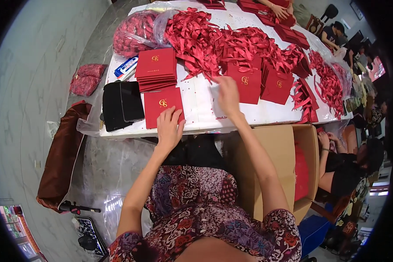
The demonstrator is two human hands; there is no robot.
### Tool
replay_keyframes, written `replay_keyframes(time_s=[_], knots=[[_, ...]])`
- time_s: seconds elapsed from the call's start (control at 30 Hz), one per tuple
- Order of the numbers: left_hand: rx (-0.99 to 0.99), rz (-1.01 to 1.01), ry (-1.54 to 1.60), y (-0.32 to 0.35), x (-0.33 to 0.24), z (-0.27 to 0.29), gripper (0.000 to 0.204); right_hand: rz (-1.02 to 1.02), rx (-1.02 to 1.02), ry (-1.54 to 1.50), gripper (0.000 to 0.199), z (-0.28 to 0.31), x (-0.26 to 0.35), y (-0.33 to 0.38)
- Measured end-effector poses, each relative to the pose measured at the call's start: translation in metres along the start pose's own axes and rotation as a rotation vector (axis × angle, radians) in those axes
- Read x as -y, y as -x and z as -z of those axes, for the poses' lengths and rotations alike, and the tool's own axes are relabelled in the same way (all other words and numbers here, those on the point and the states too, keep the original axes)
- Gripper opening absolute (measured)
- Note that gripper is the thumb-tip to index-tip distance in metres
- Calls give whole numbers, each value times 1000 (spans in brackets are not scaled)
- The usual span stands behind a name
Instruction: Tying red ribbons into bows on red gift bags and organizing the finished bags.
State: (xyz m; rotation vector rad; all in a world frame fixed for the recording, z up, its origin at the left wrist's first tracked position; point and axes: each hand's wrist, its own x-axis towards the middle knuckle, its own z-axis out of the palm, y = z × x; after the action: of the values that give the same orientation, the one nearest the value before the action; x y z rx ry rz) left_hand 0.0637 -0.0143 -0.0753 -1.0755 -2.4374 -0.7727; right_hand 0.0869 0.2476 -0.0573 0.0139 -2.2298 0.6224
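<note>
Red stack: one pile of red cards (pixel 156 65) with a gold emblem on top; its layers overlap too closely to count.
Red card: one card (pixel 163 94), just on the wearer's side of the stack, its lower right part hidden under the left hand.
Left hand (pixel 169 126): one, on that card, fingers slightly spread and laid flat.
Right hand (pixel 228 96): one, right of the stack, at the ribbon heap's near edge; blurred, so I cannot tell whether its fingertips pinch anything.
Ribbon heap (pixel 192 39): one large heap right of the stack, strands too tangled to count.
Emblem cards (pixel 251 89): two gold-marked faces, farther right of the stack, upper parts covered by ribbons.
Dark phone (pixel 132 101): one, left of and nearer than the stack, partly hiding one black pouch (pixel 112 109).
Blue-and-white packet (pixel 126 67): one, just left of the stack.
Carton (pixel 277 146): one, right of and nearer than the stack, partly hidden by the right forearm.
</note>
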Motion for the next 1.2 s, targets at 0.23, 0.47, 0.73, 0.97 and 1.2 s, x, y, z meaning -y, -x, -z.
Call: replay_keyframes(time_s=[0.23, 0.47, 0.73, 0.97, 1.2], knots=[[-50, -52, -53, 3, 2, -6, 41, 167, 228, 25, 46, -87, 24, -26], [-62, -62, -74, 6, 6, -7, 41, 173, 165, 40, 21, -91, 19, -13], [28, -126, 59, 19, -26, -6, 37, -16, 108, 5, 3, -37, 32, 24], [-4, -63, 127, -10, -25, 4, 31, -354, -166, -355, 11, 41, 56, 55], [40, -31, -89, -45, 4, -7, 47, -370, -473, -493, 12, 93, 89, 50]])
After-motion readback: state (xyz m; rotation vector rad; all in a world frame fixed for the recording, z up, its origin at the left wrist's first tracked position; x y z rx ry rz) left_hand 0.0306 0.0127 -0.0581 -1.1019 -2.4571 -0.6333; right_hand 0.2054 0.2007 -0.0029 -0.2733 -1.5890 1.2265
